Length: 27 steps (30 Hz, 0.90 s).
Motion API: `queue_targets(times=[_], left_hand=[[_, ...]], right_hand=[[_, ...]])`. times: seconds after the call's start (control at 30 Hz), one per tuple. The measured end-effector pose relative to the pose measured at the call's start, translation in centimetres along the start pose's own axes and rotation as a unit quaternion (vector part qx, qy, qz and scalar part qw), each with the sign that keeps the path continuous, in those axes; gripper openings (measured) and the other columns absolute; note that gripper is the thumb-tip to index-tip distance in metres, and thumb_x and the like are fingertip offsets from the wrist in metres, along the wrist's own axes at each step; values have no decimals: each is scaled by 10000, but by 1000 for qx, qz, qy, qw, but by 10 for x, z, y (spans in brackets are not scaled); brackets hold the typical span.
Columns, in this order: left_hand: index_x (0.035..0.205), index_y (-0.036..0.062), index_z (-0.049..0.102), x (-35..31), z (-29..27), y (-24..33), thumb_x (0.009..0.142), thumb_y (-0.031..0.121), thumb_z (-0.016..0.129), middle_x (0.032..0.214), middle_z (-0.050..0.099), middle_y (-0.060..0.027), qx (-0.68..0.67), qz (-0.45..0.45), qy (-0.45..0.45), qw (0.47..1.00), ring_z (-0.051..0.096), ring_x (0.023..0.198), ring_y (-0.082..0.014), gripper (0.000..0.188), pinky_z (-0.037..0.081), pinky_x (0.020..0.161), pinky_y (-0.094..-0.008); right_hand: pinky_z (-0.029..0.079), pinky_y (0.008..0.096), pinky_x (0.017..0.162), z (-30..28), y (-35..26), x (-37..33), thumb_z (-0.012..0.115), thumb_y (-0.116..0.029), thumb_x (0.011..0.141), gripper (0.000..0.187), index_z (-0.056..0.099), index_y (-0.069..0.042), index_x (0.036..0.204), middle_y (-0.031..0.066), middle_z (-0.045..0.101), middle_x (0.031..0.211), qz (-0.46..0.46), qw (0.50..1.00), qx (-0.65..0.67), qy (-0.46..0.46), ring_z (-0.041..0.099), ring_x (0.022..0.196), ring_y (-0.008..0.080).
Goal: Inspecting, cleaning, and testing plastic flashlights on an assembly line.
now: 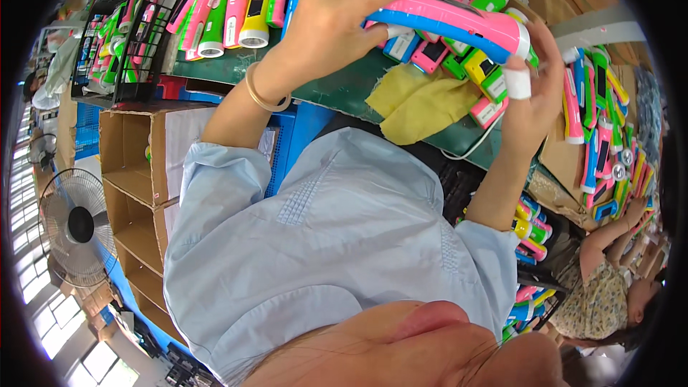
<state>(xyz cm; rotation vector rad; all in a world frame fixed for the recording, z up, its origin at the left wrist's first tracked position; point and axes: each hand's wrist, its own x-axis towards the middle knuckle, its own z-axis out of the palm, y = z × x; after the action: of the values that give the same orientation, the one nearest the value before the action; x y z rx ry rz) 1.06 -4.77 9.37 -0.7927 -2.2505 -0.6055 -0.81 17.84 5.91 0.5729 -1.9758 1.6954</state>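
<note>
Up over the green work table, a curved pink-and-blue torch-shaped handheld device with a white end spans my two hands. My left hand is closed round its left end, with white wraps on some fingertips. At the white right end, my right hand grips the device between thumb and fingers; the thumb has a white wrap. Beneath the device lies a crumpled yellow cloth. Behind it are several similar devices in yellow, green, pink and blue, partly hidden by my hands.
More such devices stand in a row at the table's back left, beside a black wire basket. Cardboard compartments and a fan are at left. At right are piled devices and a co-worker. A white cable hangs near the table edge.
</note>
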Motion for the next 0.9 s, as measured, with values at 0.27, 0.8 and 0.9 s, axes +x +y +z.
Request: queue_targets(times=[0.27,0.8,0.9], left_hand=[[952,63,647,-26,36,-8,706,278,716,862,621,-91,-157,-86,46,983,606,802,-212,334,478,693,-313],[1091,24,479,-72,93,30,787,220,639,892,566,-66,-628,-424,-233,610,589,693,-132,396,502,618,-263],[1153,10,456,-63,92,11,832,261,601,861,554,-78,-763,-505,-88,393,562,664,-141,432,490,568,-257]], right_hand=[[340,318,984,-17,28,-2,559,-181,859,436,464,18,1236,143,536,1180,70,976,165,-121,496,1119,214],[462,345,623,24,36,-23,611,-241,807,306,591,15,974,135,594,758,72,974,-136,-167,583,662,266],[460,337,645,14,44,-29,598,-178,819,261,579,8,1000,130,591,771,152,973,-76,-158,580,679,225]])
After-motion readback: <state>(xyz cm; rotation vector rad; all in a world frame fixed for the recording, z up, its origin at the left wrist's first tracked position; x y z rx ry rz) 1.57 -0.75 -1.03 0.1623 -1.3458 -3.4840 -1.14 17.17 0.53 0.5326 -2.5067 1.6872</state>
